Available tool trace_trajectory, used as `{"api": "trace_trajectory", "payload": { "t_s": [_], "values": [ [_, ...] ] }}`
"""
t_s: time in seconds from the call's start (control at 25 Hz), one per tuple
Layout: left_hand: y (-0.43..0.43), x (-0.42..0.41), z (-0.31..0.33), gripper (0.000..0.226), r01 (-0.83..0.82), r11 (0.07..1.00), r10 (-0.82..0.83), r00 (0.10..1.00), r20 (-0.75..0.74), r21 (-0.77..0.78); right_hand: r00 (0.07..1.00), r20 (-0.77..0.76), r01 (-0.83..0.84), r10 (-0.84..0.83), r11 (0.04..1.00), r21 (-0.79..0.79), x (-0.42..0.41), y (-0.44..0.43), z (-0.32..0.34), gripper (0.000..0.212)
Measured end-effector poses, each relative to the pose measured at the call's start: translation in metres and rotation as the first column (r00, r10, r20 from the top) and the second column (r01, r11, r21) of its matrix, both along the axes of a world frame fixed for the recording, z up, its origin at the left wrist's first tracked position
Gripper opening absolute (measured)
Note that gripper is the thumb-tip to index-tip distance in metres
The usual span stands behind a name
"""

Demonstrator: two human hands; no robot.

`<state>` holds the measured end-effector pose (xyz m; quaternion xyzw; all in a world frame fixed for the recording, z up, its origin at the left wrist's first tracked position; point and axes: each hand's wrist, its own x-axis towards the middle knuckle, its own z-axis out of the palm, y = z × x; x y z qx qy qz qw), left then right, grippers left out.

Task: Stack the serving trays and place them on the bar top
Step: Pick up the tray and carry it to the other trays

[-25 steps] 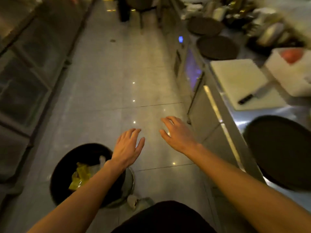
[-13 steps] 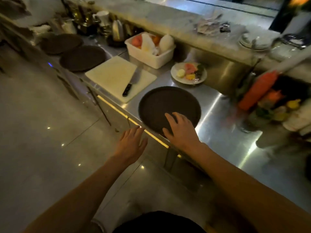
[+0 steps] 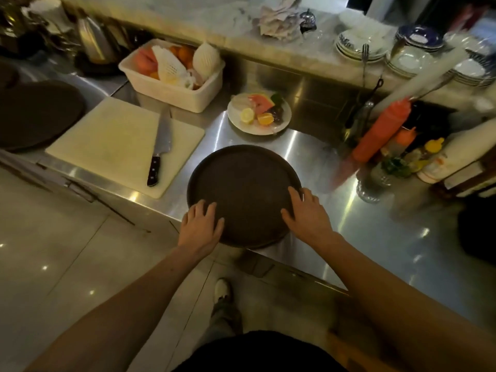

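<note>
A round dark serving tray (image 3: 243, 183) lies flat on the steel counter (image 3: 375, 237), its near rim over the counter's front edge. My left hand (image 3: 201, 226) rests on the tray's near-left rim, fingers spread. On the near-right rim sits my right hand (image 3: 307, 216), fingers also spread. Neither hand is closed around the tray. A second dark tray (image 3: 35, 114) lies at the far left of the counter, cut off by the frame. The raised marble bar top (image 3: 209, 28) runs along the back.
A white cutting board (image 3: 118, 138) with a knife (image 3: 159, 151) lies left of the tray. Behind stand a fruit tub (image 3: 171, 87) and a fruit plate (image 3: 259, 114). Sauce bottles (image 3: 381, 130) crowd the right. Stacked plates (image 3: 359, 47) and a crumpled cloth (image 3: 279, 20) sit on the bar top.
The view swung from the floor onto the counter. Both hands moved forward and now rest on the near tray's rim, left and right.
</note>
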<state>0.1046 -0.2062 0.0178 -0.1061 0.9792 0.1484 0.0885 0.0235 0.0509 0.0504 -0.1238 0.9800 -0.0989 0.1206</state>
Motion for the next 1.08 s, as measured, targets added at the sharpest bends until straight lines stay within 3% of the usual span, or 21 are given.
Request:
{"api": "trace_trajectory", "payload": {
  "t_s": [0.28, 0.44, 0.56, 0.64, 0.76, 0.92, 1.08],
  "values": [
    [-0.049, -0.058, -0.020, 0.064, -0.098, 0.981, 0.079, 0.990, 0.118, 0.166, 0.941, 0.179, 0.294, -0.285, 0.955, -0.024, -0.034, -0.015, -0.020, 0.066],
    [-0.059, -0.081, -0.025, 0.071, -0.220, 0.926, 0.183, 0.972, 0.147, 0.305, 0.865, 0.329, 0.438, -0.378, 0.890, -0.129, -0.047, -0.012, -0.035, 0.073],
    [-0.061, -0.095, -0.026, 0.071, -0.308, 0.919, 0.279, 0.949, 0.147, 0.246, 0.818, 0.404, 0.517, -0.410, 0.831, -0.204, -0.058, -0.009, -0.051, 0.075],
    [-0.059, -0.100, -0.027, 0.071, -0.381, 0.901, 0.351, 0.921, 0.169, 0.207, 0.803, 0.413, 0.549, -0.430, 0.803, -0.231, -0.064, -0.004, -0.060, 0.070],
    [-0.054, -0.105, -0.029, 0.070, -0.510, 0.803, 0.460, 0.859, 0.225, 0.307, 0.775, 0.447, 0.591, -0.447, 0.765, -0.258, -0.072, 0.004, -0.065, 0.058],
    [-0.058, -0.109, -0.032, 0.051, -0.642, 0.701, 0.573, 0.766, 0.291, 0.311, 0.749, 0.491, 0.614, -0.445, 0.744, -0.262, -0.087, 0.017, -0.069, 0.035],
    [-0.048, -0.103, -0.025, 0.039, -0.683, 0.662, 0.665, 0.725, 0.180, 0.307, 0.795, 0.462, 0.569, -0.394, 0.748, -0.342, -0.098, 0.029, -0.062, 0.030]
  ]
}}
